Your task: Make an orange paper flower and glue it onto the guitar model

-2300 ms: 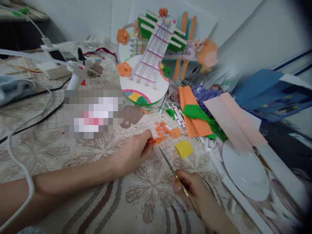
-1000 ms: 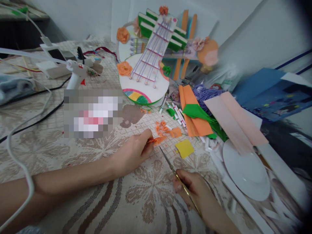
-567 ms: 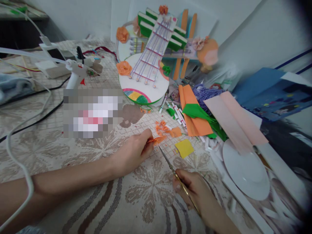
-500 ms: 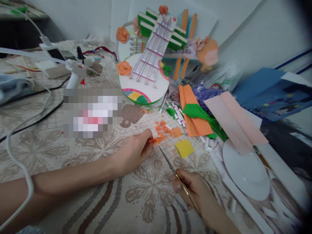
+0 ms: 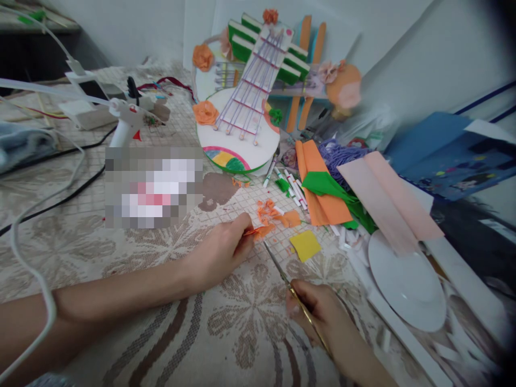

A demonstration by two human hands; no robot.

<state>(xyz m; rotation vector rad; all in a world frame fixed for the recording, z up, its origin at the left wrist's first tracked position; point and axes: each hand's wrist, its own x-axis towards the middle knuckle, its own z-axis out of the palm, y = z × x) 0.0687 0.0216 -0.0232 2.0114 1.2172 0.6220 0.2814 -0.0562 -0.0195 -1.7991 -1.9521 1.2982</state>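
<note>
**Simultaneously held: orange paper (image 5: 262,232) in the left hand (image 5: 229,242), scissors (image 5: 284,277) in the right hand (image 5: 322,312)**

Both hands are shown over a patterned tablecloth (image 5: 253,306). The left hand pinches the orange paper between thumb and curled fingers; a small flap extends beyond the fingertips. The right hand is wrapped around the gold-coloured handles of the scissors, whose metal blades point away from the wearer and to the left. The blade tip lies just beside the flap; whether the two touch cannot be told. Orange scraps (image 5: 266,212) are gathered just beyond the held paper, and a yellow paper square (image 5: 305,246) lies to their right, near the blades. Farther right, green paper (image 5: 320,184) lies across a folded orange sheet (image 5: 328,210), with several markers (image 5: 296,189) to its left; a folded pink sheet (image 5: 387,201) partly overlaps a white plate (image 5: 403,290). At the back stands a guitar-shaped model (image 5: 237,140) with paper flowers (image 5: 206,113). A white glue gun (image 5: 123,123) is seen at left.
</note>
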